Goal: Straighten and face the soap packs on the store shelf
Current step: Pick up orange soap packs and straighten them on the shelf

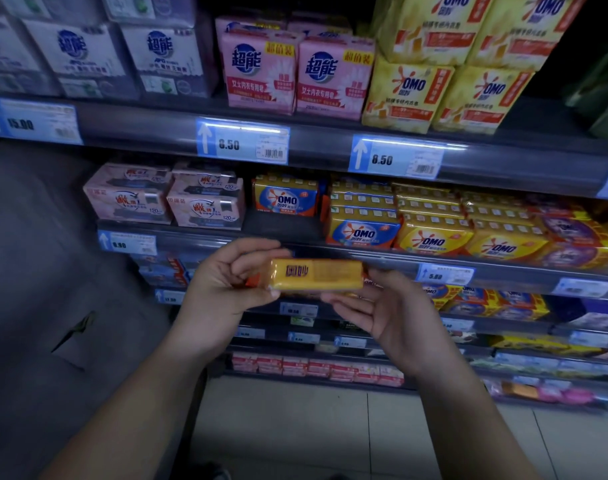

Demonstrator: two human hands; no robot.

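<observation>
A yellow soap pack (318, 274) is held level in front of the shelves, its narrow side facing me. My left hand (226, 282) grips its left end with thumb on top and fingers curled beneath. My right hand (382, 306) supports its right end from below with fingers spread under the pack. Behind it, on the middle shelf (285, 233), stand blue-and-yellow OMO packs (287, 199), a stack of them (363, 220), and yellow OMO packs (434, 233). A dark gap on the shelf lies in front of the lone OMO pack.
Pink soap boxes (164, 199) sit at the left of the middle shelf. The upper shelf carries white packs (122, 53), pink packs (295, 71) and yellow OMO packs (448, 84). Price tags (241, 142) line the rails. Lower shelves hold more packs (486, 301); tiled floor (330, 427) lies below.
</observation>
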